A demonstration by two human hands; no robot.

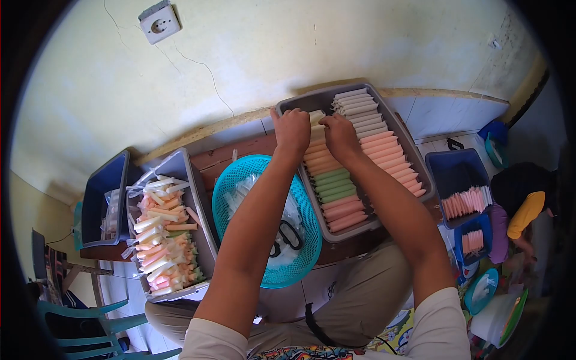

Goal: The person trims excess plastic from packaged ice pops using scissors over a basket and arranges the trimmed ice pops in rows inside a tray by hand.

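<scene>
Both hands reach over the far end of a grey tray (354, 239) lined with rows of ice pops in thin plastic tubes. My left hand (292, 133) is closed at the left end of a cream ice pop (316, 119). At its other end, my right hand (342, 137) has its fingers pinched. The fingertips partly hide the tube. Below my hands lie orange ice pops (320, 158), green ice pops (335, 185) and pink ice pops (344, 214). White ice pops (360, 107) and more peach-pink ones (387, 153) fill the right column.
A turquoise basket (312, 240) holds clear plastic wrappers and black-handled scissors (291, 235). Left of it, a grey bin (204, 231) is heaped with loose ice pops, beside a dark blue bin (99, 198). At right, a blue bin (451, 168) holds pink tubes near another person (528, 210).
</scene>
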